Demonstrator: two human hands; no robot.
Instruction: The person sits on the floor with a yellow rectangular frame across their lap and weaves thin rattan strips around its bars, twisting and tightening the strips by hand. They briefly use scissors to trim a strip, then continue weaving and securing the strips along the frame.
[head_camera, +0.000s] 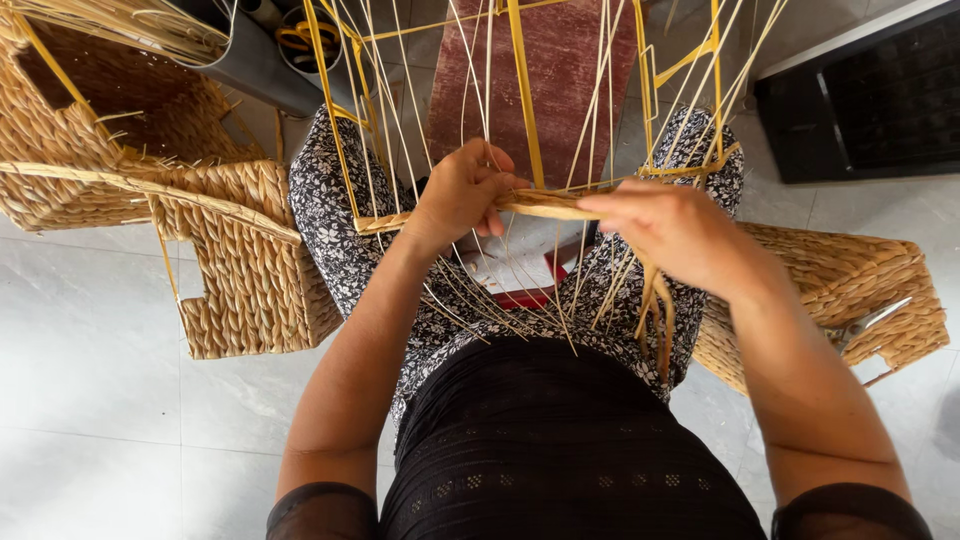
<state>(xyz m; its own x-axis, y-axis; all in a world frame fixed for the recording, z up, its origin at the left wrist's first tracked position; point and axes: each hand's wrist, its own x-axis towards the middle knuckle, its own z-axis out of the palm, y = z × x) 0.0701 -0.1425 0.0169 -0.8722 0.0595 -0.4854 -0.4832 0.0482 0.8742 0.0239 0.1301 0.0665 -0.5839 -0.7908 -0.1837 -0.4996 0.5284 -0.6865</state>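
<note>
A yellow metal frame (524, 90) stands between my knees, strung with many thin pale straw strands (400, 110) that run up and down. My left hand (462, 192) is closed on a flat woven band of straw (548, 205) along the frame's lower bar. My right hand (668, 228) pinches the same band from the right, and loose straw ends hang below it. Both hands touch the band close together at the middle of the frame.
Two woven straw baskets (240, 270) lie on the tiled floor to my left, another woven basket (850, 285) with pliers (868, 322) on it to my right. A grey bin with orange-handled scissors (305, 38) stands at top left. A dark grid mat (870, 95) lies top right.
</note>
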